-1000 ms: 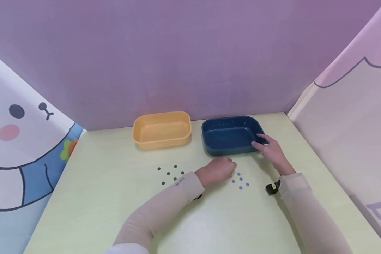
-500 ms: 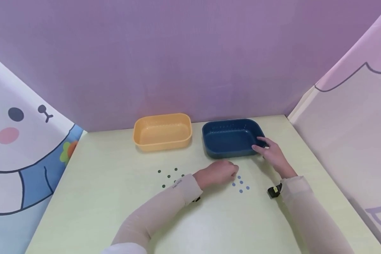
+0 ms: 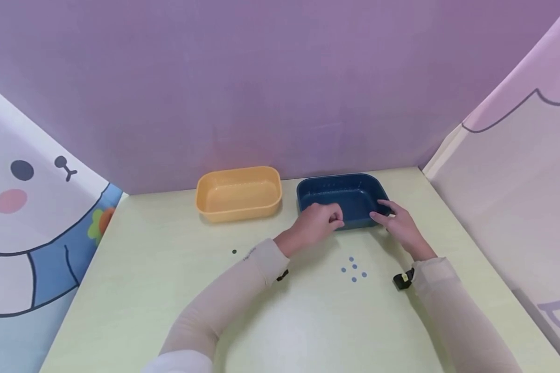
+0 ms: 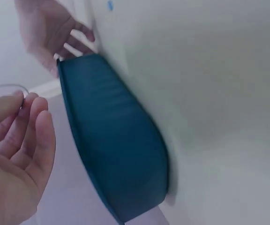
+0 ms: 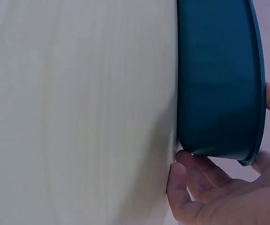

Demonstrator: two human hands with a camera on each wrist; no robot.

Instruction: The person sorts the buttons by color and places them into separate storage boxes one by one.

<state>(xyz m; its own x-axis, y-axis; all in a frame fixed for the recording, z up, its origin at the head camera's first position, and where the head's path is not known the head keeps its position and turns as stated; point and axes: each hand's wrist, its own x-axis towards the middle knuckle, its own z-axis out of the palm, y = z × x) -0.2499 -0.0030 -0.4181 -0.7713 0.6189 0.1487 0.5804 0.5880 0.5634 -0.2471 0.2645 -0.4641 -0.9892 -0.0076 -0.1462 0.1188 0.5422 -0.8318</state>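
In the head view my left hand (image 3: 315, 223) is over the near rim of the dark blue plastic container (image 3: 340, 226). Its thumb and index finger pinch a small thin disc (image 4: 23, 103), seen edge-on in the left wrist view. My right hand (image 3: 401, 228) grips the container's right end, thumb at the rim and other fingers curled against the outer end wall, as the right wrist view shows. Several small flat blue discs (image 3: 354, 267) lie on the table in front of the container. One dark green disc (image 3: 234, 252) shows left of my left sleeve.
A yellow container (image 3: 238, 214) stands left of the blue one, near the purple back wall (image 3: 280, 93). The pale table (image 3: 280, 331) extends toward me. Printed side panels (image 3: 518, 207) rise on both sides. Small black wrist cameras (image 3: 403, 280) sit at both cuffs.
My left hand has risen from beside the blue discs to the blue container's rim, pinching a disc. Its sleeve now covers most green discs. My right hand has stayed on the container.
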